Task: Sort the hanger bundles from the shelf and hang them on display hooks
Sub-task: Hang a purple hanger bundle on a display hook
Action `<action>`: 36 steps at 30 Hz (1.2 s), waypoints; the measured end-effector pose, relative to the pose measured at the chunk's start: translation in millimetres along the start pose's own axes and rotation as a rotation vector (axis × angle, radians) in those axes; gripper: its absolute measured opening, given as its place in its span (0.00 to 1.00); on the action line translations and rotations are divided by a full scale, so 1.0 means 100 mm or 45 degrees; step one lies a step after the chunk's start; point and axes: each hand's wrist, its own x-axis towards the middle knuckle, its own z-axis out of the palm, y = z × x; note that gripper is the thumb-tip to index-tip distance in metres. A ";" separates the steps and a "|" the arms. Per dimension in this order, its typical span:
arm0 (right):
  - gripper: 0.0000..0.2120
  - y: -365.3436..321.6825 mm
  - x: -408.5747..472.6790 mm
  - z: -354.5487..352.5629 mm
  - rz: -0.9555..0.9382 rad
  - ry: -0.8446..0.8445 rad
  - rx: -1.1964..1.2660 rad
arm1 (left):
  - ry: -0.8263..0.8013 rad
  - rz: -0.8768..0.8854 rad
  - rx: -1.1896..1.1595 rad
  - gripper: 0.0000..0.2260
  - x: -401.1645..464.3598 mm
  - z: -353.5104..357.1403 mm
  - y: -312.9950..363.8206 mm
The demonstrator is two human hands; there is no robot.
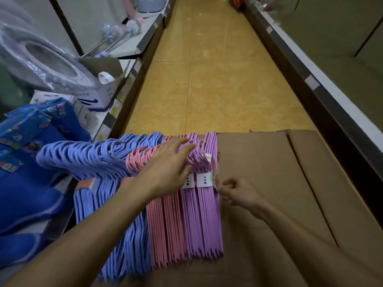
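Blue, pink and purple hanger bundles (186, 214) lie banded under the flat left hand (167, 168); right hand (238, 193) pinches a tag (215, 175).

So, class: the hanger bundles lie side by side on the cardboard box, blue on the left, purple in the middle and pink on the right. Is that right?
Not quite. The head view shows the order as blue hangers on the left, pink hangers in the middle and purple hangers on the right. They do lie side by side on the cardboard box.
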 end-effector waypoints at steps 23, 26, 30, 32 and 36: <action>0.25 0.50 0.02 0.17 0.162 -0.358 0.831 | 0.062 0.347 -0.080 0.22 0.30 0.12 0.16; 0.28 0.64 -0.02 -0.14 0.190 -0.345 0.774 | 0.070 0.431 -0.075 0.21 0.39 0.16 0.34; 0.35 0.80 -0.10 -0.46 0.222 -0.310 0.655 | 0.025 0.548 -0.035 0.21 0.49 0.24 0.59; 0.34 0.86 -0.11 -0.55 0.222 -0.265 0.559 | 0.013 0.604 -0.009 0.21 0.52 0.29 0.69; 0.27 0.88 -0.11 -0.60 0.201 -0.234 0.440 | -0.034 0.589 0.026 0.25 0.58 0.38 0.78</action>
